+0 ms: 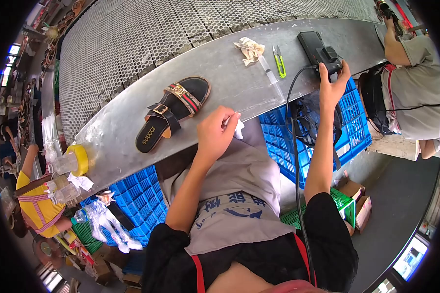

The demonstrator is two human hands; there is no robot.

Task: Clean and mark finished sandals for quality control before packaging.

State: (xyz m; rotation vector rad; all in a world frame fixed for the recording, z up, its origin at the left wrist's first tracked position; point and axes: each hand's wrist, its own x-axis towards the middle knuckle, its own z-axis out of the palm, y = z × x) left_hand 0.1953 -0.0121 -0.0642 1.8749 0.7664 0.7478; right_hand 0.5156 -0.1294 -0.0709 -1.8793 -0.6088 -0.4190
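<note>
My left hand (217, 131) is closed at the front edge of the metal table (215, 68), with a crumpled white cloth (239, 128) sticking out from its fingers. Farther right, the thumb and fingers of my right hand (333, 84) grip the near end of a black box-shaped device (322, 51) lying on the tabletop. A black cable (294, 122) runs from the device down past my right arm. Left of my left hand lies a black slide sandal (173, 112), sole down, with a buckled strap and a striped strap bearing a gold ornament.
Beyond the table is a honeycomb-patterned conveyor (146, 39). A beige rag (250, 50), a syringe (270, 75) and green-handled snips (279, 62) lie mid-table. Yellow tape (80, 160) stands left. Blue crates (137, 200) flank my lap. Co-workers sit at right (415, 83) and left (39, 205).
</note>
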